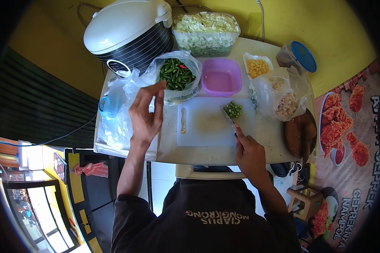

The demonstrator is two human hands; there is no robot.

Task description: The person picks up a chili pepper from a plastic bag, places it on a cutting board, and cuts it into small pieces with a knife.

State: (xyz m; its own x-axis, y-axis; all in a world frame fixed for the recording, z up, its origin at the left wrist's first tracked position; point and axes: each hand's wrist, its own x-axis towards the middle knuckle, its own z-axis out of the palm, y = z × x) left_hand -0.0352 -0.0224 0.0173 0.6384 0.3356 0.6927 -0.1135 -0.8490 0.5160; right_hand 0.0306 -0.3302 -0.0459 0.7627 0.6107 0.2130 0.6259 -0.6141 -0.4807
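My right hand (250,155) is wrapped round the handle of a knife (229,118). The blade points away from me over a white cutting board (198,130), its tip beside a small heap of chopped green chilies (233,109). My left hand (147,110) is raised left of the board, just in front of a plastic bag (193,63) of whole green chilies (177,76) with a red one among them. Its thumb and index fingertips come together in a pinch; anything between them is too small to make out.
A purple tub (221,90) stands behind the board. Further back are a rice cooker (131,33) and a container of cut cabbage (207,36). At right are a tray of yellow pieces (257,67), plastic bags (285,95), a blue-lidded container (303,57) and a brown mortar (299,135).
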